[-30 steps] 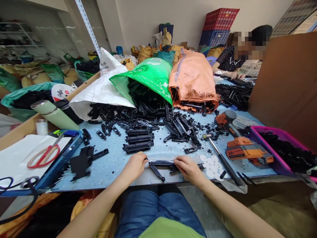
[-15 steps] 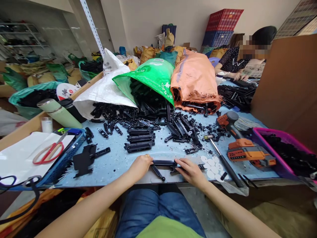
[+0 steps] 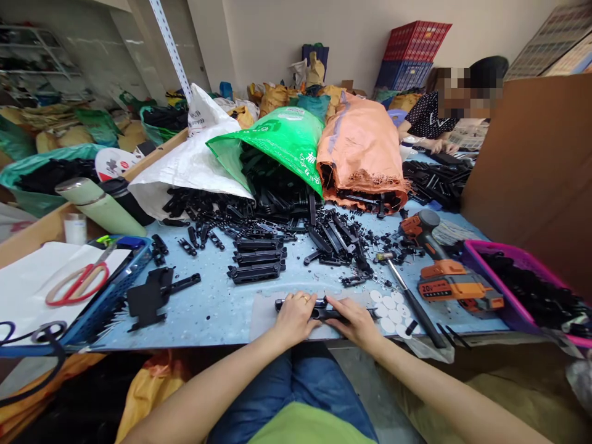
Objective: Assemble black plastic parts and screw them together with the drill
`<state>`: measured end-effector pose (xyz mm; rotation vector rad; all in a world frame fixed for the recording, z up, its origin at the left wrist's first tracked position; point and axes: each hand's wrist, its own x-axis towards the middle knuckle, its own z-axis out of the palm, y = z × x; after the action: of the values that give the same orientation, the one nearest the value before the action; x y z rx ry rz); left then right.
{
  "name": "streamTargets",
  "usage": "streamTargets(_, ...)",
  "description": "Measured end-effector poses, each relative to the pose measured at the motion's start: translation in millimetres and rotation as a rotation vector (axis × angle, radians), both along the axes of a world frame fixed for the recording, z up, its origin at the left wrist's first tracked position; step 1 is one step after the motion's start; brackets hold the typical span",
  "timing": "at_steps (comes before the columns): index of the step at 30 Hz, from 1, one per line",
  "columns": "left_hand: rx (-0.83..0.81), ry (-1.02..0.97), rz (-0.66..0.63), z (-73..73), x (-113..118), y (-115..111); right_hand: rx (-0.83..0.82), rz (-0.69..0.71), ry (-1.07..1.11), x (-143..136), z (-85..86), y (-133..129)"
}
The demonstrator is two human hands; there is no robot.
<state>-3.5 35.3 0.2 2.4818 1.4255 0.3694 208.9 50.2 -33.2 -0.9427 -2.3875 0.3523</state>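
My left hand is closed over a long black part at the table's front edge, covering much of its middle. My right hand grips the right side of the same black assembly, with fingertips by its joint. The assembly lies low over a grey mat. Just to the right are white discs. Behind my hands, several finished-looking black arms lie in a stack, and loose black parts are heaped beyond them.
A hammer, a cordless drill and a pink basket stand right. Left are scissors, a blue basket and a black bracket. Green and orange sacks lie behind; a person works back right.
My left hand has moved right along the black part and now covers its middle. The lower arm that angled toward the front edge is no longer visible there. The view has shifted slightly.
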Motion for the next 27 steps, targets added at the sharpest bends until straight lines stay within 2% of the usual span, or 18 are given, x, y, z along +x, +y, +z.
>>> streamTargets(5, 0.019, -0.039, 0.017, -2.9, -2.8, -2.5, 0.032, 0.175, -0.125, 7.4, 6.2, 14.5)
streamTargets(10, 0.050, -0.060, 0.088, -3.2, 0.8, -6.6, 0.094, 0.116, -0.175, 9.9, 7.8, 15.9)
streamTargets(15, 0.063, -0.025, 0.040, 0.5, -1.0, -10.6, 0.139, 0.302, -0.330, 14.2, 16.3, 25.4)
streamTargets(17, 0.105, 0.027, -0.002, 1.0, -3.7, -12.6, 0.179, 0.272, -0.369, 14.8, 18.6, 28.5)
streamTargets(20, 0.161, 0.120, -0.035, 2.0, -11.7, -12.7, 0.249, 0.103, -0.396, 11.9, 22.7, 27.8)
streamTargets(22, 0.144, 0.135, -0.007, 7.8, -20.1, -13.2, 0.243, 0.048, -0.354, 7.4, 33.4, 23.1)
streamTargets(23, 0.129, 0.107, 0.009, 13.3, -24.7, -15.2, 0.214, 0.075, -0.306, 4.4, 42.3, 19.2)
streamTargets(25, 0.101, -0.056, 0.014, 29.5, -32.4, -25.2, 0.088, 0.218, -0.153, -4.1, 64.6, 8.3)
streamTargets(27, 0.078, -0.336, -0.016, 49.0, -35.3, -43.0, -0.095, 0.414, 0.046, -18.7, 83.7, -7.0)
